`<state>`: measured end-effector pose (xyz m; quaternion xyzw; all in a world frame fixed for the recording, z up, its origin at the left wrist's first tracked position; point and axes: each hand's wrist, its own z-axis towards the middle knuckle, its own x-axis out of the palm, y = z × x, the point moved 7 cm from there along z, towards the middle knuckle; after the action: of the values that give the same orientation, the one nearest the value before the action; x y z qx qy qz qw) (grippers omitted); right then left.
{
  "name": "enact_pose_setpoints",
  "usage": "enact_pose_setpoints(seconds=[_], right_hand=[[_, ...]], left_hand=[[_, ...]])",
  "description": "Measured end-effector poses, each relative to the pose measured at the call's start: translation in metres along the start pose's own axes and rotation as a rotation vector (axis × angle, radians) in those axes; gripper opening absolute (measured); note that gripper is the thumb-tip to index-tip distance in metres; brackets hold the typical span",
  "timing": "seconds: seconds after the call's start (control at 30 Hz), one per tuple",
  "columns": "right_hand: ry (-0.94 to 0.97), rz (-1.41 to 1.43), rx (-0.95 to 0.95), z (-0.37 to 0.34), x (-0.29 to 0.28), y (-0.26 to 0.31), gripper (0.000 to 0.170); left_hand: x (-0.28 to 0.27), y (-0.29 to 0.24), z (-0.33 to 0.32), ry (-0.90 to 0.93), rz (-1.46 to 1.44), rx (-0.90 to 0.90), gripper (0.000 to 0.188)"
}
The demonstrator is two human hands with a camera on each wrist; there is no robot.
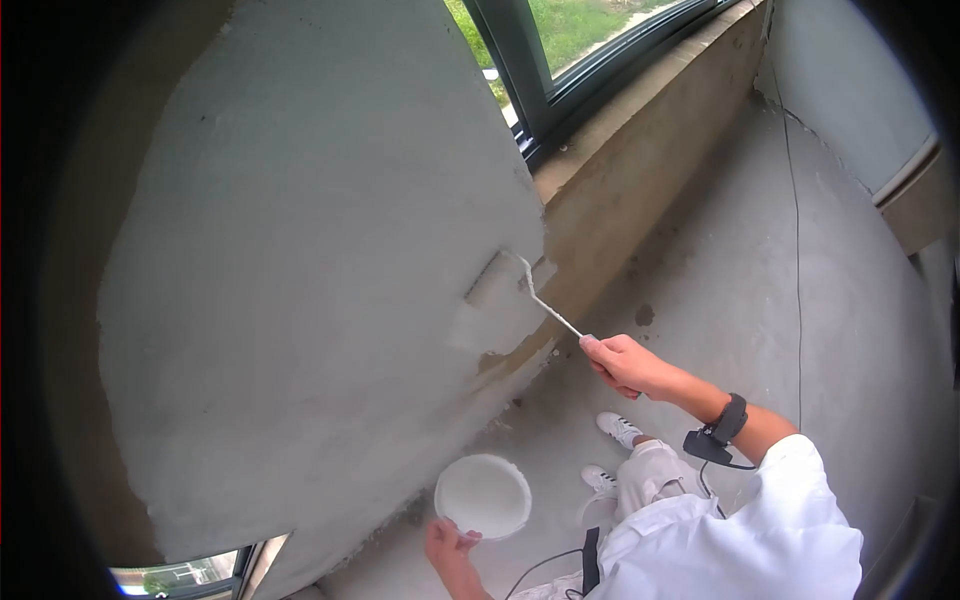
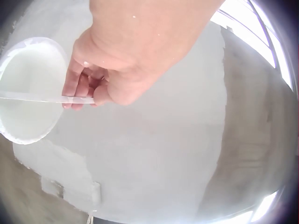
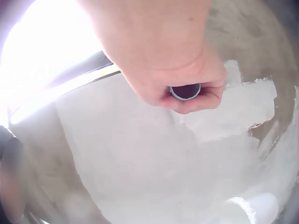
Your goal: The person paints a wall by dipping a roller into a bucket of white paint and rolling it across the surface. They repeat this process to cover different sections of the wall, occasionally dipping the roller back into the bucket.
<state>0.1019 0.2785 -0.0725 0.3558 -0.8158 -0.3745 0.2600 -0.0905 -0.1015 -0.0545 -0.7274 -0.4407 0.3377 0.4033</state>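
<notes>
White shirt cloth [image 1: 720, 540] lies nearest us; beyond it, our left hand [image 1: 455, 555] pinches the thin handle [image 2: 46, 99] of a white bucket [image 3: 268, 209] holding pale paint [image 1: 484, 495], while our right hand [image 1: 630, 365] wraps its curled fingers round a paint roller [image 1: 556, 316], whose head [image 1: 486, 279] lies against the grey-coated wall [image 1: 300, 250], near its brown lower edge [image 1: 500, 363], with a dark-framed window [image 1: 545, 92] beyond

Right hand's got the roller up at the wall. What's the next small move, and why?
Probably a short stroke down onto the bare brown patch: in the head view it shows just below the roller, with pale coating above and beneath it. The right hand grips the roller, so little repositioning looks needed.
</notes>
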Motion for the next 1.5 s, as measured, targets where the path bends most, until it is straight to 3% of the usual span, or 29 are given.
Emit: enact_pose_setpoints(seconds=[0.47,0.63,0.77,1.0,1.23,1.33,1.5], right_hand=[[-0.2,0.071,0.212,0.199,-0.051,-0.208,0.052],[-0.266,-0.021,0.21,0.227,-0.058,-0.237,0.053],[-0.191,-0.003,0.14,0.181,-0.049,-0.203,0.053],[-0.054,0.14,0.106,0.08,-0.026,-0.092,0.05],[-0.002,0.03,-0.038,-0.007,-0.025,0.015,0.053],[0.004,0.072,-0.036,-0.012,-0.028,0.03,0.052],[-0.05,0.039,0.005,0.02,-0.042,-0.008,0.054]], left_hand=[[0.027,0.024,0.015,-0.094,0.195,-0.226,0.011],[0.031,0.016,0.021,-0.093,0.209,-0.221,0.011],[0.034,0.009,0.021,-0.067,0.184,-0.165,0.011],[0.027,-0.003,0.015,-0.06,0.058,-0.075,0.007],[0.028,-0.018,-0.002,-0.037,0.025,-0.028,0.009],[0.027,-0.01,0.005,-0.008,0.016,-0.031,0.01],[0.032,-0.001,0.014,-0.005,0.036,-0.082,0.013]])
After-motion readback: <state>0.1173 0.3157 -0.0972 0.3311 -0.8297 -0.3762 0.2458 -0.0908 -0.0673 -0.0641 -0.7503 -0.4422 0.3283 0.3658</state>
